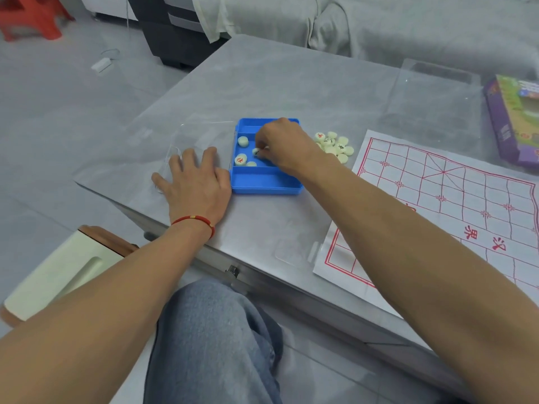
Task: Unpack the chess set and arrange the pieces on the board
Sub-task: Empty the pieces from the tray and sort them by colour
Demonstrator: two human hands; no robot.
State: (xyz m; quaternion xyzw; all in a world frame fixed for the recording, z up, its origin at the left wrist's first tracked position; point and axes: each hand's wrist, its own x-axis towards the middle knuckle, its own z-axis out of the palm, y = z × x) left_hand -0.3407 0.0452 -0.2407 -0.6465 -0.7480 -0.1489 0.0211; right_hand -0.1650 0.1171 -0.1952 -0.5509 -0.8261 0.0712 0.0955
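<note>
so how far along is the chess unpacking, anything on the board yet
Early to middle. Done: the paper board lies unfolded, and a pile of pieces sits on the table beside the blue tray. In hand: the right hand pinches a piece in the tray while the left hand rests flat beside it. Left: about three pieces remain in the tray, and none stand on the board.

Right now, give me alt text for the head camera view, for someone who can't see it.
A person's right hand pinches a round cream chess piece inside a blue tray on a grey table, while the left hand lies flat beside the tray. More pieces sit piled right of it, near a red-lined paper board with no pieces on it.
</note>
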